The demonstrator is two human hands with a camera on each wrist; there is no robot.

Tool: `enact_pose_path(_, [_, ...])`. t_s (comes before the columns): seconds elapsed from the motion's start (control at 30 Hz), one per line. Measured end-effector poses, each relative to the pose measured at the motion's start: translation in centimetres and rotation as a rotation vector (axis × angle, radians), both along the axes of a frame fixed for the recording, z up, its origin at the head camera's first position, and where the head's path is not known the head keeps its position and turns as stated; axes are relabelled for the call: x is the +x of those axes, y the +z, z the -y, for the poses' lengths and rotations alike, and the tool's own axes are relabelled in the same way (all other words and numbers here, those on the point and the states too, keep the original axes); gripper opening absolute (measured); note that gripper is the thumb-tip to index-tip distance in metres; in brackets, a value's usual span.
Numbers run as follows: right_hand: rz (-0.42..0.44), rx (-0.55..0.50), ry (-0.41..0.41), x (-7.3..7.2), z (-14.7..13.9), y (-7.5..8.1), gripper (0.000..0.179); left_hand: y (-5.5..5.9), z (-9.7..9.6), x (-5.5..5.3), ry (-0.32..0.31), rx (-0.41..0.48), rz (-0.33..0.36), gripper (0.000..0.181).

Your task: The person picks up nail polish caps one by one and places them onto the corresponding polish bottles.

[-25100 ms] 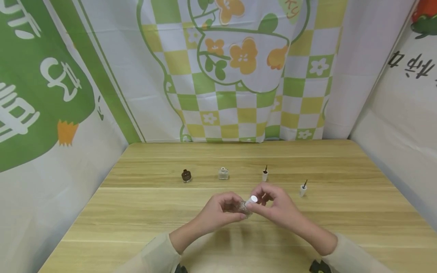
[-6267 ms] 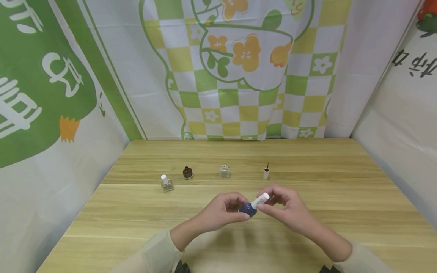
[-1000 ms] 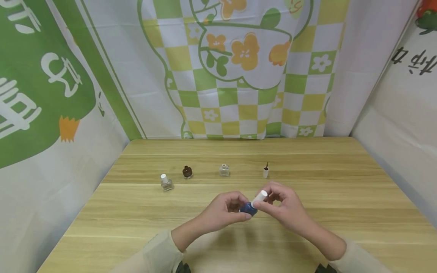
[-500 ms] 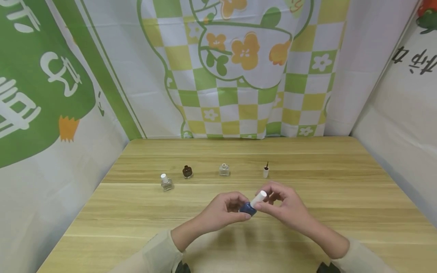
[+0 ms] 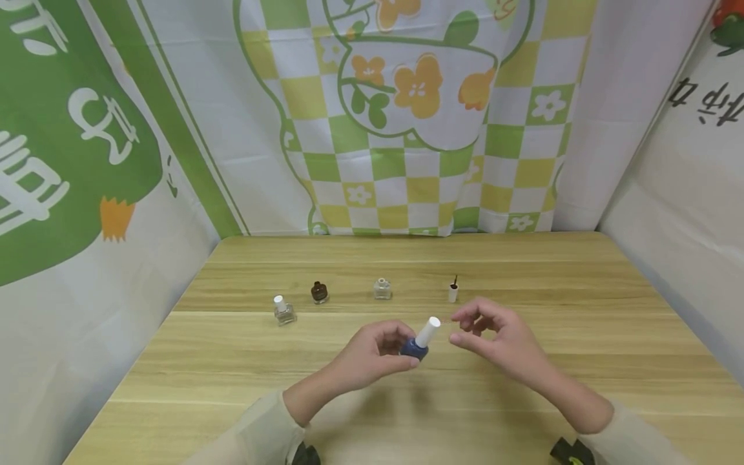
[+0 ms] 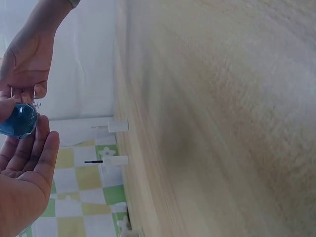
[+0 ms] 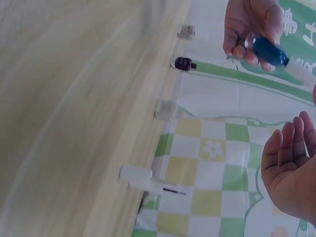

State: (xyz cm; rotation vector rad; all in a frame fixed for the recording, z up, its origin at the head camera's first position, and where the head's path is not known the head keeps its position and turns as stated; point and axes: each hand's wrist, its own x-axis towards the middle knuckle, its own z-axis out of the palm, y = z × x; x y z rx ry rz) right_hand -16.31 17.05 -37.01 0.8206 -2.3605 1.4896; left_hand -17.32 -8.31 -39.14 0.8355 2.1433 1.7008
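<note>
My left hand (image 5: 374, 352) grips a nail polish bottle (image 5: 414, 349) of dark blue polish between thumb and fingers, held up over the table. A tall white cap (image 5: 429, 330) sits on its neck, the bottle tilted with the cap toward the right. My right hand (image 5: 502, 336) is a short way to the right of the cap, thumb and fingertips apart, holding nothing. In the right wrist view the blue bottle (image 7: 269, 51) lies between the left thumb and fingers. The left wrist view shows the bottle's rounded blue base (image 6: 19, 121).
Farther back on the wooden table (image 5: 523, 271) stand a capped clear bottle (image 5: 285, 313), an uncapped dark brown bottle (image 5: 319, 293) and an uncapped clear bottle (image 5: 382, 290). To their right a white brush cap (image 5: 453, 294) stands with its dark brush upward. A patterned curtain (image 5: 407, 174) hangs behind.
My right hand has let go of the white cap and moved right. My left hand has shifted slightly left with the blue bottle. Earlier, the hands held a glittery bottle and another brush cap stood right.
</note>
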Motion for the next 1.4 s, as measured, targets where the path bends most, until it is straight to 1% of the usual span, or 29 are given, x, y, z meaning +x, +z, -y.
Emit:
enact_pose_path(0.33, [0.013, 0.049, -0.102, -0.9, -2.1, 0.8, 0.020, 0.2, 1.4, -0.4, 0.054, 0.002, -0.016, 0.023])
enact_pose_path(0.53, [0.011, 0.072, -0.164, -1.7, -3.2, 0.5, 0.020, 0.6, 2.6, -0.6, 0.098, 0.003, -0.015, 0.025])
enact_pose_path(0.67, [0.030, 0.100, -0.207, -2.2, -4.0, 0.2, 0.022, 0.7, 3.6, -0.7, 0.136, -0.006, -0.010, 0.027])
enact_pose_path(0.8, [0.067, 0.129, -0.239, -2.8, -4.6, -0.1, 0.026, 1.0, 4.8, -0.7, 0.184, -0.023, -0.022, 0.027])
enact_pose_path(1.03, [0.150, 0.157, -0.247, -3.6, -5.5, -0.9, 0.036, 1.6, 7.5, -0.8, 0.286, -0.044, -0.035, 0.027])
enact_pose_path(1.1, [0.170, 0.158, -0.249, -3.8, -5.7, -1.1, 0.037, 1.8, 8.4, -0.8, 0.310, -0.038, -0.041, 0.026])
enact_pose_path(1.23, [0.182, 0.170, -0.245, -4.1, -6.1, -1.6, 0.039, 2.4, 10.1, -1.1, 0.355, -0.013, -0.069, 0.025])
enact_pose_path(1.4, [0.208, 0.200, -0.248, -5.1, -6.7, -2.7, 0.039, 2.7, 12.0, -1.3, 0.458, -0.035, -0.093, 0.025])
